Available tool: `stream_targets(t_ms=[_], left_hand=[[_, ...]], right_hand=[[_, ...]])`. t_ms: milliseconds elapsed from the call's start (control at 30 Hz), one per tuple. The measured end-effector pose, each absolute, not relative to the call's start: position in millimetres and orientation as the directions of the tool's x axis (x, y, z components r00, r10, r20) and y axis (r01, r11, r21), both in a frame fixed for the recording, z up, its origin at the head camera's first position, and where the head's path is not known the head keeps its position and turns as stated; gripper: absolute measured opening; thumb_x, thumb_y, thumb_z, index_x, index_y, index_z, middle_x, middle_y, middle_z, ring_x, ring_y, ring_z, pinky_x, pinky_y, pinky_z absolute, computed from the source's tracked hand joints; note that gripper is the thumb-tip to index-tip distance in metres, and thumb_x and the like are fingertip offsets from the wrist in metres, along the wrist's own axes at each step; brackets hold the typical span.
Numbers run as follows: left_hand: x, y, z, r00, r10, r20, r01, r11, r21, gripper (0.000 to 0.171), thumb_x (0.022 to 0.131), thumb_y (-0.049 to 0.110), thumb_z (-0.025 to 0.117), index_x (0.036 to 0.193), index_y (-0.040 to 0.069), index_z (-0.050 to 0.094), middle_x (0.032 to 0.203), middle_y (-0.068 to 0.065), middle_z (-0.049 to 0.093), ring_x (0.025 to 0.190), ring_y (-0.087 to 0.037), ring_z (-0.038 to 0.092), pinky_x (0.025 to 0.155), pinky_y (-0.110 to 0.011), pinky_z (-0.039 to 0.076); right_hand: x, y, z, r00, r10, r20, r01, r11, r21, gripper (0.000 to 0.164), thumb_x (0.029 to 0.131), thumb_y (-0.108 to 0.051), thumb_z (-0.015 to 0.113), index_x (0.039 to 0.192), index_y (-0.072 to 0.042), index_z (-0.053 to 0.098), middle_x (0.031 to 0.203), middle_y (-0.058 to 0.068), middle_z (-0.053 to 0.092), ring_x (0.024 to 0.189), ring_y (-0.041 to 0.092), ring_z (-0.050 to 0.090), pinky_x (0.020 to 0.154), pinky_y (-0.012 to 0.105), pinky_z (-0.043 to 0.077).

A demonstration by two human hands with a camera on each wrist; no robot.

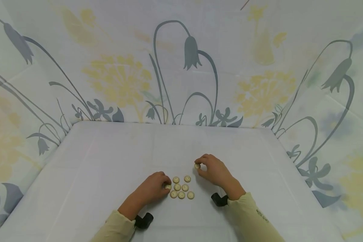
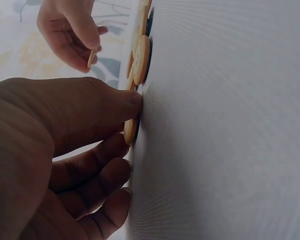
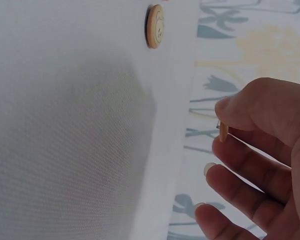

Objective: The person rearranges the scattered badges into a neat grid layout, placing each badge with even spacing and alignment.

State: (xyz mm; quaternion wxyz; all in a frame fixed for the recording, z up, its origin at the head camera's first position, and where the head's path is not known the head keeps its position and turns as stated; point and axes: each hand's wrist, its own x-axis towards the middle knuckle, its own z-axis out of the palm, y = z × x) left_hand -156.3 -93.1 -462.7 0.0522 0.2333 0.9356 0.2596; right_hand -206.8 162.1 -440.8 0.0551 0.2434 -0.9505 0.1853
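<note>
Several small round wooden discs with dark markings lie in loose rows on the white table, such as one disc (image 1: 181, 195) in the row nearest me. At the left end of the middle row, my left hand (image 1: 153, 187) pinches a wooden disc (image 2: 130, 131) between thumb and finger, low against the table. My right hand (image 1: 214, 170) holds another wooden disc (image 3: 223, 131) by its edge, raised off the table beyond the group's right side. Its other fingers are loosely bent. In the right wrist view a single disc (image 3: 155, 26) lies on the cloth.
A white cloth (image 1: 108, 151) covers the table. Fabric walls (image 1: 175, 84) with grey and yellow flower prints rise at the back and both sides. Black wrist mounts (image 1: 144, 220) sit by the cuffs of the light sleeves (image 1: 254, 215).
</note>
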Motion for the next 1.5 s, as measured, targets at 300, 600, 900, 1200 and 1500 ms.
stream_targets(t_ms=[300,600,900,1200,1500], left_hand=[[-156.4,-93.3,-463.3,-0.893,0.450,0.013,0.385,0.749,0.540,0.016,0.083,0.013,0.074,0.097,0.005,0.072,0.090,-0.001,0.062,0.085,-0.016,0.056,0.080,-0.037,0.048],[-156.4,-94.8,-464.5,-0.895,0.446,0.014,0.378,0.740,0.556,0.016,0.083,0.014,0.074,0.097,0.007,0.071,0.090,0.001,0.061,0.083,-0.013,0.054,0.079,-0.036,0.047],[-157.0,-95.8,-466.4,-0.902,0.432,0.014,0.362,0.736,0.572,0.015,0.083,0.014,0.075,0.097,0.009,0.071,0.090,0.002,0.060,0.082,-0.012,0.052,0.079,-0.035,0.047],[-158.3,-97.7,-468.3,-0.899,0.437,0.016,0.367,0.736,0.569,0.016,0.084,0.017,0.075,0.098,0.011,0.071,0.089,0.004,0.059,0.081,-0.009,0.051,0.078,-0.033,0.046],[-158.5,-99.0,-469.3,-0.899,0.437,0.020,0.366,0.727,0.581,0.016,0.084,0.018,0.074,0.098,0.012,0.071,0.091,0.004,0.059,0.083,-0.010,0.052,0.079,-0.034,0.046]], right_hand=[[-221.6,162.9,-439.7,-0.896,-0.399,0.193,-0.442,0.834,-0.331,0.025,0.085,-0.016,0.071,0.110,-0.013,0.071,0.104,0.000,0.067,0.094,0.018,0.062,0.081,0.036,0.051],[-238.0,160.9,-442.5,-0.906,-0.383,0.181,-0.422,0.847,-0.324,0.025,0.086,-0.017,0.068,0.111,-0.013,0.071,0.103,0.002,0.067,0.092,0.019,0.062,0.079,0.037,0.051],[-251.0,155.7,-441.6,-0.920,-0.360,0.152,-0.391,0.850,-0.354,0.024,0.088,-0.018,0.068,0.111,-0.010,0.071,0.104,0.005,0.067,0.092,0.021,0.063,0.078,0.038,0.052],[-266.3,149.6,-449.2,-0.941,-0.321,0.104,-0.337,0.881,-0.333,0.025,0.090,-0.020,0.066,0.113,-0.011,0.070,0.105,0.006,0.067,0.096,0.023,0.064,0.084,0.040,0.051],[-279.4,146.2,-453.9,-0.955,-0.295,0.044,-0.292,0.897,-0.333,0.027,0.091,-0.019,0.065,0.116,-0.011,0.070,0.112,0.006,0.067,0.109,0.028,0.062,0.093,0.044,0.049]])
